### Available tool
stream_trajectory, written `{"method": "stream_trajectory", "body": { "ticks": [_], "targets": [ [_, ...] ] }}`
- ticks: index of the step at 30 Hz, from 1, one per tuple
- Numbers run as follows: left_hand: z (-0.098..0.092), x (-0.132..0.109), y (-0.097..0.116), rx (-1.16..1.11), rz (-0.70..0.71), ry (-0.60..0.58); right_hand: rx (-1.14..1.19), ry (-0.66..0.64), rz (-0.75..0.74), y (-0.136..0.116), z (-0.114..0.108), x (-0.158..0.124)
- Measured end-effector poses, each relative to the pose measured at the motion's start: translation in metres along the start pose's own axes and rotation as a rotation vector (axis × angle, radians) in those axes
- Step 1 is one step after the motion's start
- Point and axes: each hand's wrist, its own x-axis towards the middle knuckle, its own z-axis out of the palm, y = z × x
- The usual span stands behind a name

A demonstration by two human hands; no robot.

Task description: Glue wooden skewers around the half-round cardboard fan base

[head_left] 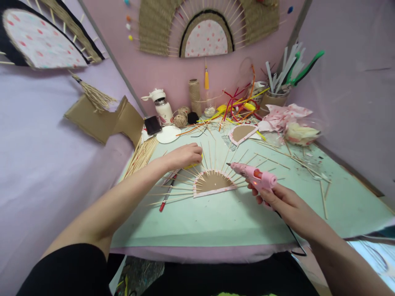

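Observation:
A cardboard half-disc (214,183) with a pink patterned rim lies on the mint green mat (222,218), and several thin wooden sticks (212,158) fan out from it. My right hand (279,201) is closed round a pink glue gun (254,176) whose nozzle points left, just above the sticks at the half-disc's upper right. My left hand (185,155) is curled at the upper left of the fan, its fingers closed on something yellow (193,165) that is mostly hidden.
A bundle of sticks (142,156) lies at the mat's left edge, a red pen (166,197) beside the fan. At the back stand a white bottle (162,107), twine spools (194,96), coloured pipe cleaners (239,105), a cup of tools (276,96) and a second half-disc (242,133).

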Motion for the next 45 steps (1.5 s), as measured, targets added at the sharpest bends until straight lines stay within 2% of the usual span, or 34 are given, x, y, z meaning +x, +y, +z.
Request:
{"method": "stream_trajectory", "body": {
  "ticks": [3, 5, 10, 13, 15, 17, 20, 23, 32, 45],
  "targets": [
    [-0.012, -0.004, 0.001, -0.037, -0.063, 0.122, 0.01, -0.04, 0.003, -0.002, 0.006, 0.002],
    [-0.024, -0.008, 0.005, -0.036, -0.143, 0.26, 0.026, -0.062, 0.03, -0.006, 0.012, 0.005],
    [-0.062, -0.03, 0.035, 0.022, -0.328, 0.774, 0.072, -0.099, 0.092, -0.022, 0.027, 0.013],
    [-0.067, -0.047, 0.057, 0.054, -0.362, 1.011, 0.085, -0.127, 0.085, -0.028, 0.035, 0.018],
    [-0.061, -0.057, 0.067, 0.083, -0.361, 1.094, 0.081, -0.137, 0.079, -0.03, 0.039, 0.022],
    [-0.051, -0.065, 0.072, 0.118, -0.355, 1.109, 0.066, -0.141, 0.069, -0.031, 0.042, 0.025],
    [-0.038, -0.072, 0.072, 0.177, -0.35, 1.068, 0.033, -0.152, 0.056, -0.033, 0.046, 0.03],
    [-0.031, -0.076, 0.07, 0.214, -0.355, 1.039, 0.033, -0.145, 0.055, -0.035, 0.048, 0.035],
    [-0.019, -0.078, 0.058, 0.225, -0.393, 0.99, -0.02, -0.148, 0.064, -0.039, 0.051, 0.044],
    [-0.014, -0.076, 0.058, 0.224, -0.392, 0.981, -0.084, -0.17, 0.102, -0.041, 0.052, 0.043]
  ]
}}
